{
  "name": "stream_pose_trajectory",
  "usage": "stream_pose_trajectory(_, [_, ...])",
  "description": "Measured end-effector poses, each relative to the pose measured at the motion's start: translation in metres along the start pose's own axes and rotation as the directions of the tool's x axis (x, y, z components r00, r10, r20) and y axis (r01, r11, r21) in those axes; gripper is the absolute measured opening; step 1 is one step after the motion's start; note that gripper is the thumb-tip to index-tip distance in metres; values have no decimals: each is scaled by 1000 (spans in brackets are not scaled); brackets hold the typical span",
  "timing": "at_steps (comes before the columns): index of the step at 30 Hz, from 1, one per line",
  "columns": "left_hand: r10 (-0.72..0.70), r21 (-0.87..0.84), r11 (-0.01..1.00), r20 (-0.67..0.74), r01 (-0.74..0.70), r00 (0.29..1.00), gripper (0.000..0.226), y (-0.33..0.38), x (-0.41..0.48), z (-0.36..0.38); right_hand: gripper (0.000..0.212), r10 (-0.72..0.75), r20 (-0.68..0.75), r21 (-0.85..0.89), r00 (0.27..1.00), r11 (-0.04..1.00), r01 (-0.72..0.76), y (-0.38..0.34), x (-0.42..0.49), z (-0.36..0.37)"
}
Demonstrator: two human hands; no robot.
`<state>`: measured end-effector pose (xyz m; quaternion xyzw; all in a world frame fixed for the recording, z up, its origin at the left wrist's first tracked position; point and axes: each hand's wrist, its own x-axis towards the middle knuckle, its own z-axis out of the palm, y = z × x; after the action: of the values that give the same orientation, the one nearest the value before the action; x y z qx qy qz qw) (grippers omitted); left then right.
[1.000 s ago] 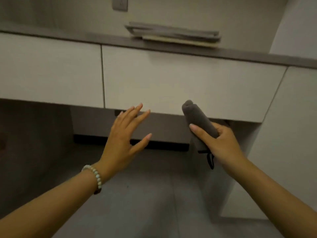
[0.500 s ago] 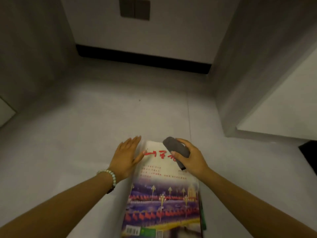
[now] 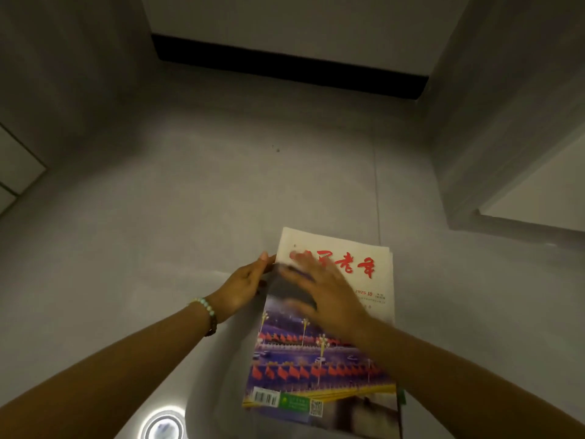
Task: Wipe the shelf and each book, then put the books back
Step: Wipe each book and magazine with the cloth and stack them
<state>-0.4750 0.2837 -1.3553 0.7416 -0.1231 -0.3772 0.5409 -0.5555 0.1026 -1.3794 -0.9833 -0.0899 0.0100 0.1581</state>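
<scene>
Grey cloth (image 3: 289, 291) is lying flattened under the right hand (image 3: 329, 299), whose fingers are stretching out straight and spread, pressing the cloth down on the upper left part of a magazine (image 3: 316, 369) cover (the hand and cloth are both blurring, so the cloth's folds are not showing clearly). Just to the left of it, the left hand (image 3: 243, 286) is meeting the magazine's left edge, thumb tip touching the edge near the red title; whether its fingers are pinching the edge or only bracing against it, I cannot tell. A beaded bracelet (image 3: 207, 307) is sitting on the left wrist.

Under both hands, the magazine is lying face up on top of a small stack (image 3: 364, 413), with other edges peeking out along the side nearest the right forearm. The stack is resting on a grey tiled floor (image 3: 190, 201). Below the left forearm, a round light reflection (image 3: 164, 426) is glowing on the tile. Well beyond the fingertips, a black baseboard (image 3: 285, 63) is running along the wall.
</scene>
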Motion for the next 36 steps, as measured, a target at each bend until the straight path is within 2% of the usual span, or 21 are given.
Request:
stream_pose_trajectory(1, [-11, -10, 1000, 11, 11, 1000, 39, 2, -1, 0, 61, 128, -52, -6, 990, 992, -128, 11, 11, -5])
stream_pose_trajectory(3, [-12, -15, 1000, 5, 12, 1000, 37, 5, -2, 1, 60, 410, -53, -14, 911, 912, -411, 36, 31, -19])
stream_pose_trajectory(4, [-14, -21, 1000, 4, 14, 1000, 37, 6, -3, 2, 60, 450, -19, -23, 893, 892, -451, 39, 37, -22])
stream_pose_trajectory(5, [-18, -24, 1000, 8, 18, 1000, 37, 6, -3, 3, 60, 411, 6, -17, 912, 912, -411, 32, 41, -22])
stream_pose_trajectory(7, [-33, -33, 999, 3, 33, 999, 39, 6, -3, 2, 60, 206, 43, 24, 978, 978, -208, 4, 43, -14])
stream_pose_trajectory(9, [-51, -43, 998, -2, 51, 999, 42, 3, -2, 1, 59, 102, 77, 7, 992, 995, -103, -10, 41, -7])
stream_pose_trajectory(10, [-52, -41, 998, 4, 52, 999, 44, 2, -1, 1, 59, 133, 68, -23, 989, 991, -132, -4, 46, -9])
stream_pose_trajectory(13, [-29, -34, 999, 22, 30, 999, 43, 4, -2, 4, 58, 365, 56, -112, 929, 927, -357, 19, 61, -19])
stream_pose_trajectory(14, [-22, -39, 999, 24, 23, 999, 41, 4, -2, 5, 58, 381, 53, -115, 923, 921, -373, 19, 60, -20])
stream_pose_trajectory(18, [-42, -67, 997, -7, 41, 999, 43, 4, -2, 6, 61, 108, 77, -53, 991, 993, -104, -7, 28, -5])
stream_pose_trajectory(19, [-38, -62, 997, -6, 37, 999, 42, 4, -2, 6, 64, 84, 56, -58, 995, 995, -80, -2, 19, -4])
stream_pose_trajectory(21, [-4, -31, 999, 14, 4, 1000, 36, 4, -4, 8, 65, 218, -60, -54, 974, 974, -222, 23, 11, -9])
stream_pose_trajectory(23, [49, -16, 999, 14, -49, 999, 29, 3, -6, 11, 64, 475, -133, -18, 870, 876, -481, 44, 5, -19])
stream_pose_trajectory(24, [82, -13, 997, 11, -82, 997, 28, 1, -7, 12, 65, 546, -135, -22, 827, 832, -554, 46, 3, -20])
stream_pose_trajectory(25, [116, -13, 993, 9, -116, 993, 30, 0, -8, 14, 65, 554, -134, -16, 822, 828, -560, 39, 2, -20])
stream_pose_trajectory(26, [149, -11, 989, 2, -149, 989, 32, -1, -8, 16, 65, 501, -117, 11, 857, 864, -504, 26, 0, -17])
stream_pose_trajectory(28, [223, 36, 974, -22, -222, 975, 35, -4, -6, 20, 64, 259, -21, 71, 966, 964, -257, -8, -11, -11])
stream_pose_trajectory(30, [273, 184, 948, -54, -260, 960, 34, -9, -1, 19, 61, 35, 51, 40, 998, 998, -37, -19, -25, -8])
stream_pose_trajectory(31, [275, 269, 929, -44, -254, 960, 40, -13, 1, 18, 59, 27, 22, 21, 999, 999, -27, -11, -27, -9])
stream_pose_trajectory(34, [271, 436, 869, -20, -235, 962, 81, -26, 3, 12, 56, 339, -124, 25, 933, 941, -339, 26, -30, -16])
stream_pose_trajectory(36, [335, 567, 775, 8, -281, 942, 84, -29, 1, 9, 63, 402, -98, 35, 911, 916, -400, 18, -35, -15])
